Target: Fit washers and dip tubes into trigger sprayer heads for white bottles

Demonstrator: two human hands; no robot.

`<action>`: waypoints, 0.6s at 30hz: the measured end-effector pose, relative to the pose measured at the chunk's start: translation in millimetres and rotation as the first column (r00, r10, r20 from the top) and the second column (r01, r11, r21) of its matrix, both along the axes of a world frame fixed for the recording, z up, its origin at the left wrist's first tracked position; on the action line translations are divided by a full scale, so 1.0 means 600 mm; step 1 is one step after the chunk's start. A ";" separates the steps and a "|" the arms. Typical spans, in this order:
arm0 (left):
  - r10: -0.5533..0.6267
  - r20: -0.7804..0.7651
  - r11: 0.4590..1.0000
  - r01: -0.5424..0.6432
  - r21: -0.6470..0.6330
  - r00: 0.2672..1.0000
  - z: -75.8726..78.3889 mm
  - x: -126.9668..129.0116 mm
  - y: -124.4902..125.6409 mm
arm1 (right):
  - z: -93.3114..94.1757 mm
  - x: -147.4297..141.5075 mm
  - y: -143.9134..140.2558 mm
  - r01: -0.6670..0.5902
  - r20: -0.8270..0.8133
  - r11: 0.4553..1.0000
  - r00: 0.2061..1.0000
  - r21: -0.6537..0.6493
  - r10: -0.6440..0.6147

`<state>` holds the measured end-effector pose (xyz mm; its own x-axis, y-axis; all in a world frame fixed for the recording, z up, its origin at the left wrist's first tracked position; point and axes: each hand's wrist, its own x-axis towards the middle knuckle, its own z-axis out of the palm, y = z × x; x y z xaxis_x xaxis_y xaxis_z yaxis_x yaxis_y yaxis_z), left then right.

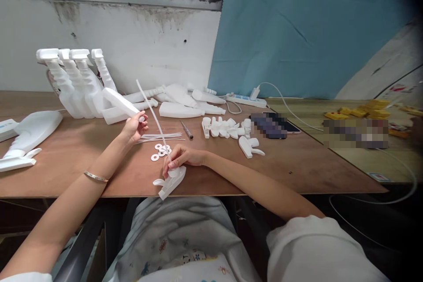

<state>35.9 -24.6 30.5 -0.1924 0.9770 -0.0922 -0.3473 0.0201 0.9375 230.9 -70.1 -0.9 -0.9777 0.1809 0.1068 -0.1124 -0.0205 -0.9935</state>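
My left hand (pixel 135 127) is closed around the neck of a white plastic bottle (pixel 119 102), whose body tilts up and away to the left. Near the table's front edge, my right hand (pixel 183 157) grips a white trigger spray head (pixel 172 181) that points down toward me. From that spray head a thin dip tube (pixel 150 108) rises at a slant, passing between the two hands. Several flat white washers (pixel 161 151) lie just beyond my right hand. Loose dip tubes (pixel 165 135) are spread beside my left hand.
Assembled spray bottles (pixel 77 83) stand against the wall; others (pixel 181 108) lie behind. A spray bottle (pixel 38 130) lies far left. Trigger heads (pixel 224 128), a pen-like tool (pixel 187 130), a phone (pixel 295 128) and a power strip (pixel 247 100) are on the table (pixel 297 163). Yellow items (pixel 366 110) sit right.
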 end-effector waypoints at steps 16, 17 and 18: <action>-0.103 -0.583 0.968 0.216 0.128 0.806 -0.019 0.022 -0.008 | 0.004 0.000 -0.006 0.073 0.060 0.996 0.996 -0.051 -0.070; -0.103 -0.613 0.965 0.229 0.130 0.783 -0.020 0.021 -0.007 | 0.004 0.000 -0.006 0.074 0.060 0.996 0.996 -0.051 -0.071; -0.104 -0.643 0.961 0.242 0.131 0.759 -0.022 0.021 -0.006 | 0.004 0.000 -0.006 0.076 0.060 0.996 0.995 -0.050 -0.073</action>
